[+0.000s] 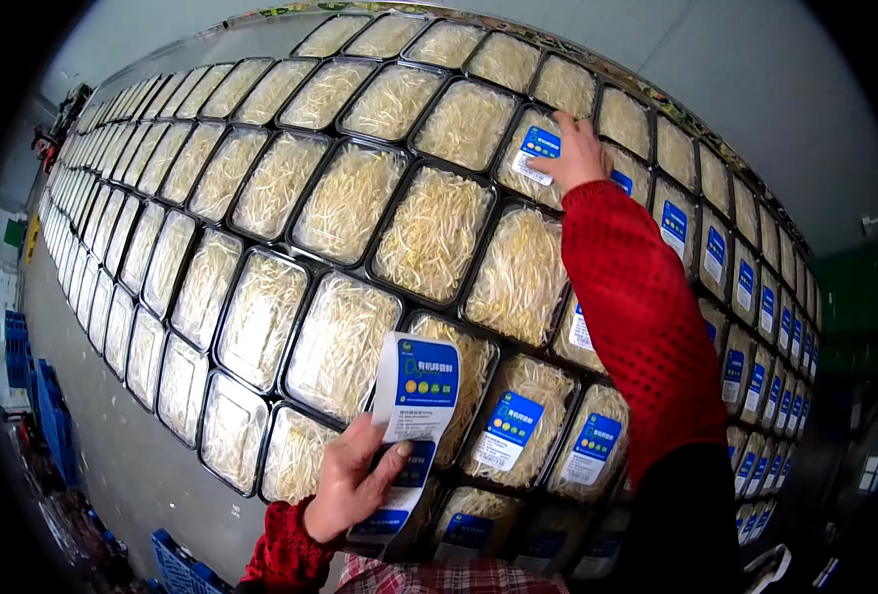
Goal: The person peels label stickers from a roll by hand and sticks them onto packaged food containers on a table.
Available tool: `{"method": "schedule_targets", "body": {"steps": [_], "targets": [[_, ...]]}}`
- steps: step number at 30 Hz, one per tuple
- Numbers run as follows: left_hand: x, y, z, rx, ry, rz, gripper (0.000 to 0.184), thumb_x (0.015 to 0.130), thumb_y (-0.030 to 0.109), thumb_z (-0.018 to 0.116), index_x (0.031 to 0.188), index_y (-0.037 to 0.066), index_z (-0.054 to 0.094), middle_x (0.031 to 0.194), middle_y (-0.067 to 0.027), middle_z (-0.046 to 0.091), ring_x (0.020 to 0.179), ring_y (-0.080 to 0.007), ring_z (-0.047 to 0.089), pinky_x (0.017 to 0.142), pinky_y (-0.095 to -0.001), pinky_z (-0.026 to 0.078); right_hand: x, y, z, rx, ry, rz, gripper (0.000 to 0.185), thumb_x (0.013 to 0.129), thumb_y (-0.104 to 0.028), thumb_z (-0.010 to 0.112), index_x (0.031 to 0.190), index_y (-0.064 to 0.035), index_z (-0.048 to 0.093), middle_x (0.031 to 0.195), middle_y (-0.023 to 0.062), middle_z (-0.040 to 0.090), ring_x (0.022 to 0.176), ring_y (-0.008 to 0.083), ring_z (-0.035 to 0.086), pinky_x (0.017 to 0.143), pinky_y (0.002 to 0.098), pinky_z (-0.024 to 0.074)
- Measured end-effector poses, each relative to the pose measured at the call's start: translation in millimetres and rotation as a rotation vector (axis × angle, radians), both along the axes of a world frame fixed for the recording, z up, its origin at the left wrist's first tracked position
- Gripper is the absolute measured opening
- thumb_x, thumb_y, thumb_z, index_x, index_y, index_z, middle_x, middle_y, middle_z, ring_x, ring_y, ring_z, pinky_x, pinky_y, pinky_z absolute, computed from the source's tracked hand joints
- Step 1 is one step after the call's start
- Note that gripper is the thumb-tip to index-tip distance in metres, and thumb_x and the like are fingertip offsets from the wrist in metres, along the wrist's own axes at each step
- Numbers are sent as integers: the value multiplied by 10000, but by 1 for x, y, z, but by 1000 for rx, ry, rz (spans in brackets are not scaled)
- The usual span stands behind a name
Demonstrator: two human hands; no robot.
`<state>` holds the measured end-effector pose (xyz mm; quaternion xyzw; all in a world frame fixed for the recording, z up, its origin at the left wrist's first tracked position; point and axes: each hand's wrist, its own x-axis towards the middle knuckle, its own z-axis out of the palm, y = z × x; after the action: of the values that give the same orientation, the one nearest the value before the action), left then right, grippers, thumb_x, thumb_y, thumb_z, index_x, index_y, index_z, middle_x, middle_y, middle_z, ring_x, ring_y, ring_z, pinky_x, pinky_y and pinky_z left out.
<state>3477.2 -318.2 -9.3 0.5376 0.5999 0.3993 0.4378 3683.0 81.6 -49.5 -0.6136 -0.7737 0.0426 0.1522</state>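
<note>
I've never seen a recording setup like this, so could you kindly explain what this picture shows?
There is no machine here: a person works with two bare hands. The single picture comes from a camera worn on that person's head, looking forward and down; the wide view bends towards its edges.

Below are rows of black rectangular plastic trays filled with thin, pale sprouts, packed so closely that they largely hide the surface beneath. Many trays on the picture's right carry labels; those on its left show none.

The left hand holds a long strip of blue-and-white printed paper labels. The right hand reaches out, its fingers at a single blue-and-white rectangular label on one tray.
</note>
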Motion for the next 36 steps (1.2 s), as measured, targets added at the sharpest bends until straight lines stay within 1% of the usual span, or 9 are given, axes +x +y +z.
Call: {"method": "schedule_targets", "body": {"steps": [1,5,10,16,20,27,29,33,36], "targets": [[1,3,2,8,-9,-1,229,906,4,652,1135,-13,648,1007,-188,659,879,-350,653,750,-361,514,3,-15,-22,155,144,167,735,698,-376,871,1273,-33,570,1179,165,617,1031,321,654,864,427,524],[5,-1,-7,34,8,-34,209,887,18,680,1093,-12,657,1079,-196,647,912,-357,652,774,-369,521,-4,-204,36,-1024,838,684,386,791,-178,832,1097,-16,660,892,57,685,841,126,661,770,284,529],[12,2,3,318,411,-83,298,738,35,785,1005,-17,664,1245,-204,592,1037,-380,632,823,-396,540,11,-290,36,-818,884,582,247,825,-132,793,1009,-8,684,866,89,721,758,143,676,672,303,539],[27,-33,-7,-153,-79,55,194,846,118,793,823,-34,674,615,-107,575,498,-145,479,471,-315,394,16,-286,61,-534,789,615,71,844,-113,765,814,-66,721,775,38,721,698,129,669,603,279,510],[20,-62,-11,-176,-123,146,235,864,126,777,776,-54,655,588,-113,566,506,-102,462,465,-322,393,25,-165,64,-386,759,378,153,816,-109,768,874,-2,674,753,44,668,674,92,573,620,278,481],[4,-70,-2,10,19,13,191,889,44,699,1064,-22,655,898,-166,629,749,-347,609,648,-362,479,18,-149,0,-28,12,205,632,665,-280,870,1192,-66,595,1079,169,651,973,394,631,845,449,503],[1,-72,2,9,4,-9,251,893,50,694,1134,-8,649,953,-174,645,818,-353,637,706,-362,501,19,-172,3,-33,161,333,652,679,-256,873,1229,-37,597,1125,144,639,984,312,641,836,420,517],[3,-90,-2,3,-14,-84,253,887,55,699,1127,-14,656,1114,-205,641,955,-360,659,791,-360,521,-3,-307,38,-1043,686,576,460,775,-206,854,1102,36,640,1023,101,709,896,140,640,815,310,529],[4,-107,-9,174,211,-29,294,814,25,752,1095,-21,676,1324,-216,524,1211,-353,544,993,-398,450,-2,-372,37,-1034,942,413,280,831,-65,781,1064,27,657,928,62,714,846,76,624,774,256,528]]}}
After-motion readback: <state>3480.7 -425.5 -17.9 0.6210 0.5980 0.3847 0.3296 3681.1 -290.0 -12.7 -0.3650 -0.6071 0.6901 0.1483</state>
